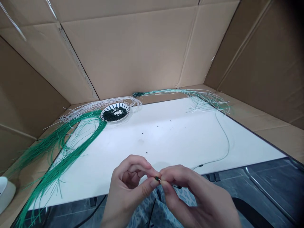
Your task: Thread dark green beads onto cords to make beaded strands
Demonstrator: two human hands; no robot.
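Observation:
My left hand [129, 190] pinches a small dark green bead [157, 178] between thumb and forefinger, just past the table's front edge. Meeting it fingertip to fingertip, my right hand [187, 193] is closed on a thin cord whose pale end shows beside the bead. I cannot tell whether the cord passes through the bead. Below the right fingers another dark piece [177, 186] shows. A thin greenish cord [228, 142] curves over the table from behind the right hand, with a short dark section [200, 165] on it.
On the white table [194, 139], a dish [127, 109] of dark beads stands at the back left. Green strands [87, 145] and white strands [80, 110] lie around it. A beaded bundle [166, 91] stretches along the back. Several loose beads [146, 152] dot the middle. Cardboard walls [133, 53] surround the table.

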